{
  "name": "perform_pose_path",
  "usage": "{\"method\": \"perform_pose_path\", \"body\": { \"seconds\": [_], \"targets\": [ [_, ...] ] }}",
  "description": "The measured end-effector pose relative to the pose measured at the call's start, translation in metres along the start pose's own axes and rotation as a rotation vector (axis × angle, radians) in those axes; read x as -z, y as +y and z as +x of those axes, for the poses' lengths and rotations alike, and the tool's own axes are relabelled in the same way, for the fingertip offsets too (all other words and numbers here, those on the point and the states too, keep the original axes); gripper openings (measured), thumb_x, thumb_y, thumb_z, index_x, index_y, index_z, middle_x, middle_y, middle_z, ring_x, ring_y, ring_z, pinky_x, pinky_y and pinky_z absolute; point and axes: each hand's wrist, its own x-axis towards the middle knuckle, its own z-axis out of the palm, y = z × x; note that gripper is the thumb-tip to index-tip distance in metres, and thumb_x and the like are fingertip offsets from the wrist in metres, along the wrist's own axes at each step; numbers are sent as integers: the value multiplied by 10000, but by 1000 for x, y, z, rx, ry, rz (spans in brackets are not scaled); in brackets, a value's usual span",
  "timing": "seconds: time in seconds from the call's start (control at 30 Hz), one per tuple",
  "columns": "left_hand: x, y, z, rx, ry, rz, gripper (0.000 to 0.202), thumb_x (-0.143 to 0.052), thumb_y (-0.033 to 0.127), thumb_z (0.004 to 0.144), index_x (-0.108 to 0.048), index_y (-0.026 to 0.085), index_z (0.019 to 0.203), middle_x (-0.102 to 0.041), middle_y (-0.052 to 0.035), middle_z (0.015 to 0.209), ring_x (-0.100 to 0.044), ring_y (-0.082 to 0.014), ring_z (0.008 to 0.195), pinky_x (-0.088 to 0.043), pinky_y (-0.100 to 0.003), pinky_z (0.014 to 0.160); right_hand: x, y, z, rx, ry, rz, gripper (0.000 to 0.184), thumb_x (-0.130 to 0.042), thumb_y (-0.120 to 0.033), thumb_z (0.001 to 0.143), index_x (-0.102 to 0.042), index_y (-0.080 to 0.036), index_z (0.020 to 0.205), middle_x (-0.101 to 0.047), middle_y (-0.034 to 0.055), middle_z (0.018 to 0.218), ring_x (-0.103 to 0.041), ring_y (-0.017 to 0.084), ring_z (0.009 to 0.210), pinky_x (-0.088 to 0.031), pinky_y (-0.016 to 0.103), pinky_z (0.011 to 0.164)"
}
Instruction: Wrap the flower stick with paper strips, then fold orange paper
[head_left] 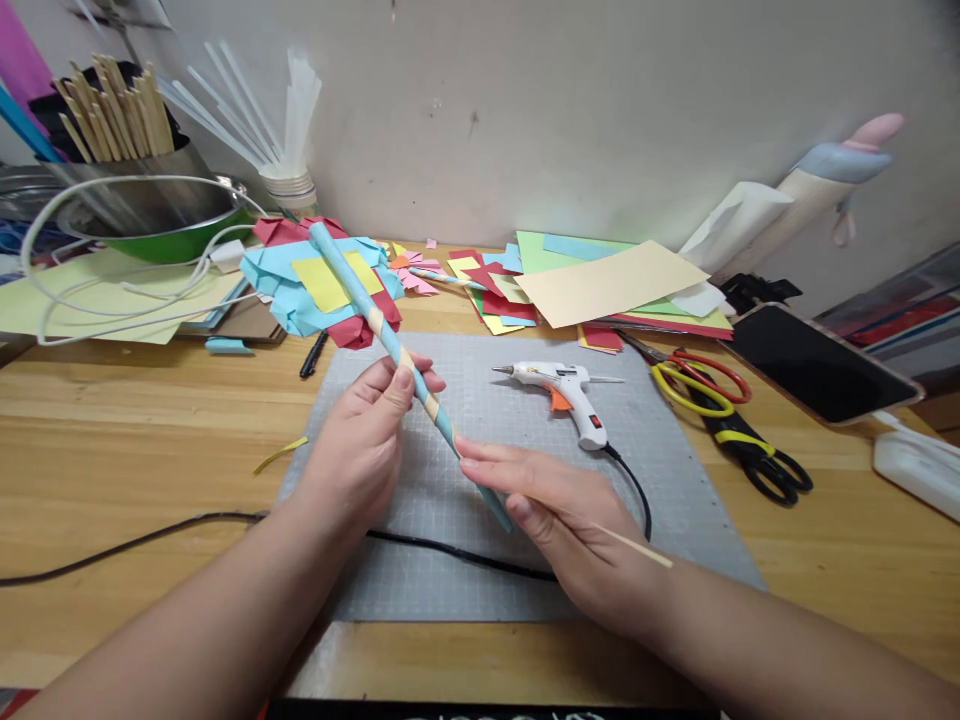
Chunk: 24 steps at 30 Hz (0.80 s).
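Observation:
A light-blue paper tube [349,275] slants across the middle, with a cream paper strip [431,405] wound round it in a spiral. My left hand [375,425] is closed on the tube at mid-length, thumb on top. Lower down, my right hand [562,505] presses its fingertips against the tube where the strip meets it. The strip's loose end trails out across that hand toward the wrist. Both hands are above a grey cutting mat [450,590]. Beyond my right hand a white hot glue gun [559,385] with an orange trigger lies on the mat.
Scissors [720,400] lie at the right beside a phone [821,360]. Coloured paper sheets [615,285] and folded paper pieces [277,290] line the back. A black cord [450,545] crosses the mat. At back left stand a metal container [127,190] of sticks and cups [289,188] of white sticks.

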Motion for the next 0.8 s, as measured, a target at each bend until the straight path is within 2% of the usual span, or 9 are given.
{"method": "perform_pose_path", "body": {
  "seconds": [0.13, 0.2, 0.27, 0.33, 0.4, 0.5, 0.63, 0.8],
  "targets": [
    [1, -3, 1, -11, 13, 14, 185, -687, 395, 787, -687, 227, 866, -629, 5, 837, -553, -133, 835, -403, -248, 772, -2, 5, 0, 62, -26, -92, 416, -474, -152, 927, -529, -307, 1310, -509, 35, 1389, -478, 205, 1259, -371, 439, 1067],
    [1, -4, 1, -9, 28, 25, 187, -683, 401, 790, -687, 230, 867, -647, 4, 811, -554, -141, 850, -388, -257, 794, -6, 9, 1, 46, 0, -103, 434, -514, -145, 899, -527, -305, 1303, -514, 42, 1372, -469, 211, 1256, -390, 426, 1047],
    [2, -4, 2, -1, 42, 32, 175, -682, 401, 790, -686, 239, 858, -664, 9, 794, -553, -146, 863, -369, -264, 813, -11, 13, 3, -72, 89, -34, 424, -532, -161, 885, -527, -306, 1284, -531, 54, 1326, -532, 207, 1166, -478, 383, 926],
    [3, -5, 2, 5, 63, 52, 168, -682, 406, 789, -683, 251, 854, -678, 12, 803, -552, -152, 873, -352, -272, 805, -14, 16, 5, -289, 191, 120, 358, -563, -211, 870, -552, -278, 1221, -580, 71, 1210, -619, 175, 925, -525, 314, 709],
    [6, -5, 3, 5, 90, 83, 187, -681, 428, 782, -681, 262, 868, -687, 9, 821, -552, -164, 889, -341, -281, 783, -16, 18, 8, -480, 248, 278, 267, -617, -271, 832, -595, -229, 1095, -633, 58, 997, -577, 116, 647, -461, 255, 529],
    [8, -6, 4, 9, 76, 111, 256, -680, 476, 766, -688, 280, 930, -691, -1, 876, -546, -186, 944, -338, -291, 778, -16, 18, 11, -570, 252, 454, 192, -655, -322, 796, -610, -195, 932, -594, -1, 737, -411, 63, 473, -312, 209, 418],
    [6, -5, 2, 61, -30, 160, 311, -663, 515, 760, -704, 292, 973, -660, -11, 1056, -515, -202, 986, -347, -293, 760, -12, 16, 14, -561, 227, 725, 199, -652, -343, 802, -586, -195, 919, -552, -27, 703, -296, 33, 427, -183, 183, 384],
    [1, -1, 1, 102, -85, 64, 265, -605, 441, 832, -685, 292, 1036, -636, -8, 1145, -502, -170, 960, -354, -268, 748, -5, 11, 17, -591, 192, 903, 200, -674, -303, 795, -583, -185, 927, -520, -30, 725, -280, 20, 448, -143, 154, 387]
  ]
}}
